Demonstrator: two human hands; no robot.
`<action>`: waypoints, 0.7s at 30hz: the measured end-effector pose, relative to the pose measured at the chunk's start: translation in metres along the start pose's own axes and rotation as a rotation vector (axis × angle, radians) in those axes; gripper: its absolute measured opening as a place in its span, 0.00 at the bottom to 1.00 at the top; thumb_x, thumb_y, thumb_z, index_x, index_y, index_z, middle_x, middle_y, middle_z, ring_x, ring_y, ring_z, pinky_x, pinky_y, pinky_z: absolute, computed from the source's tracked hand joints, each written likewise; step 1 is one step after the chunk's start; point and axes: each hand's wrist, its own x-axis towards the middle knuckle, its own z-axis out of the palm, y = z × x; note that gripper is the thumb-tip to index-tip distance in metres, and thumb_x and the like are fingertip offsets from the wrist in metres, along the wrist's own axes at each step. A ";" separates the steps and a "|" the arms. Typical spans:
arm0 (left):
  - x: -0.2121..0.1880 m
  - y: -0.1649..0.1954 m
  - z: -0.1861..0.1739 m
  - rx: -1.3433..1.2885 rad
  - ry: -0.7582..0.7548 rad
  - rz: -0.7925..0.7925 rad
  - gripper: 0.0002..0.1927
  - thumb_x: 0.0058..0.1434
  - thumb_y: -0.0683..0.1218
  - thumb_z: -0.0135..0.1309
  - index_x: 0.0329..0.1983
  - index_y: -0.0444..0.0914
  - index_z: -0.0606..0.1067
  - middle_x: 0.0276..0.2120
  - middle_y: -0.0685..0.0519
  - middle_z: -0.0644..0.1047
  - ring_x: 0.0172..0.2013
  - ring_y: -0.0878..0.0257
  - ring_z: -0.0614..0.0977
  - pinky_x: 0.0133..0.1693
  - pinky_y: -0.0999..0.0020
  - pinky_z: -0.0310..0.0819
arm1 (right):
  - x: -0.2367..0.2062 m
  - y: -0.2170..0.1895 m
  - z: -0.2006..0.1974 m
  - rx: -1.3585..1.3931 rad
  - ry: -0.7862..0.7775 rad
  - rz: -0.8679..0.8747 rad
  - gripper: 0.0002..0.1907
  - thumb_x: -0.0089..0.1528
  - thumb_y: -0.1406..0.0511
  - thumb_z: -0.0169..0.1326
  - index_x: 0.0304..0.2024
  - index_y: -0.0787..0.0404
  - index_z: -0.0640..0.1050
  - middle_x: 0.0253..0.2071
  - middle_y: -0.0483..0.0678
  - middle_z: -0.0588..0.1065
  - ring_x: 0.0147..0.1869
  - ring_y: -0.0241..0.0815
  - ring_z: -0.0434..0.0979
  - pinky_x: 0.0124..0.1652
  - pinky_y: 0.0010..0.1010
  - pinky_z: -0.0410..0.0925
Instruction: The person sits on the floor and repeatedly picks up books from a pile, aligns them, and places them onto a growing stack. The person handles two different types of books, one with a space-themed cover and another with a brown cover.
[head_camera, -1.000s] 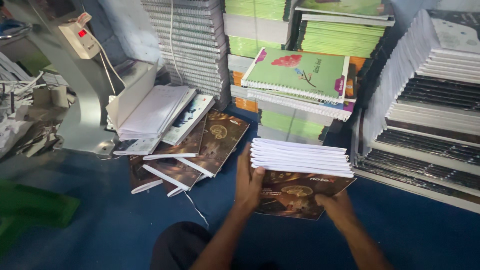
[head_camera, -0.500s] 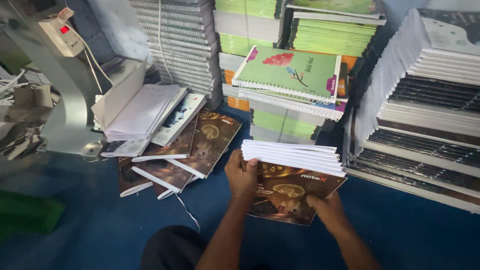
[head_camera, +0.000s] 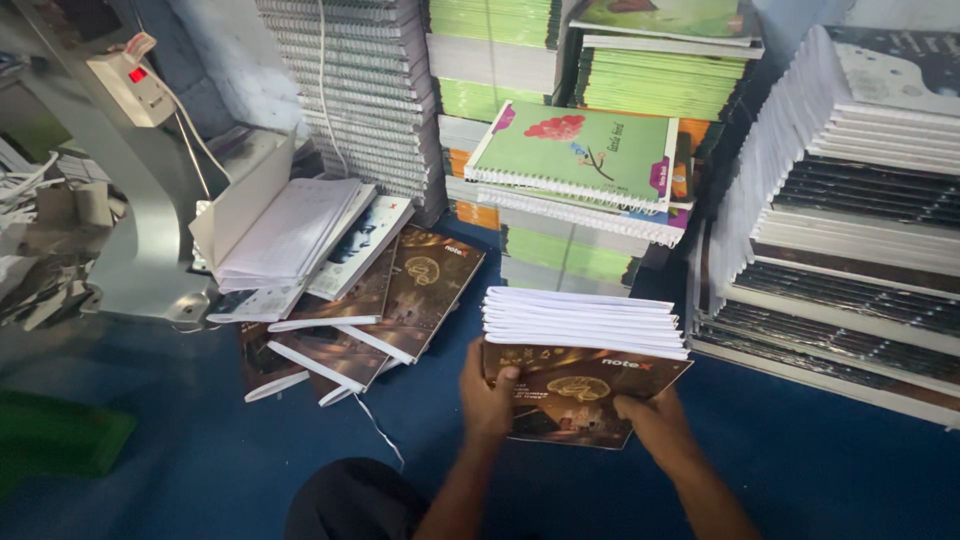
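Two hands: both sit low in the middle of the frame, gripping one brown-covered notebook from either side.
Left hand: closed on the notebook's left edge, thumb laid over the cover, remaining fingers hidden beneath.
Right hand: holds the lower right edge, thumb on top of the cover, fingers tucked underneath.
Notebook position: between the two hands, slightly tilted, lifted off the blue floor; its far edge lies under a white stack.
White stack: a pile of white-edged page blocks just above the hands, resting on the notebook's far part.
Knee: dark cloth at the bottom edge, left of the left forearm.
Loose brown notebooks: fanned on the floor at centre left, well apart from the hands.
Open booklets: white pages spread at left of centre, leaning against a grey machine.
Green notebook: spiral-bound, lying atop a stack in the upper middle.
Right pile: slanted layers of dark and white books fill the right side.
Power strip: white, with a red switch, in the upper left corner.
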 end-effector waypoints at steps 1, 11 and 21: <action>0.000 -0.004 0.001 0.000 0.019 0.018 0.44 0.56 0.74 0.55 0.56 0.32 0.70 0.42 0.44 0.79 0.44 0.58 0.83 0.45 0.61 0.78 | 0.000 0.000 0.001 -0.006 0.005 0.003 0.24 0.50 0.76 0.56 0.50 0.66 0.72 0.35 0.50 0.76 0.33 0.40 0.74 0.32 0.32 0.68; 0.018 -0.027 0.013 -0.030 0.106 0.150 0.40 0.58 0.72 0.57 0.49 0.30 0.76 0.35 0.49 0.82 0.38 0.64 0.81 0.40 0.66 0.77 | -0.004 0.005 -0.003 -0.047 -0.011 0.051 0.26 0.51 0.75 0.57 0.54 0.66 0.73 0.44 0.54 0.79 0.42 0.45 0.79 0.38 0.36 0.74; 0.002 -0.021 0.002 -0.019 0.039 0.080 0.44 0.55 0.79 0.51 0.42 0.33 0.73 0.33 0.51 0.77 0.37 0.64 0.78 0.39 0.66 0.73 | -0.003 0.001 0.005 0.013 0.001 -0.006 0.35 0.51 0.76 0.55 0.62 0.61 0.66 0.48 0.54 0.74 0.45 0.44 0.76 0.40 0.35 0.72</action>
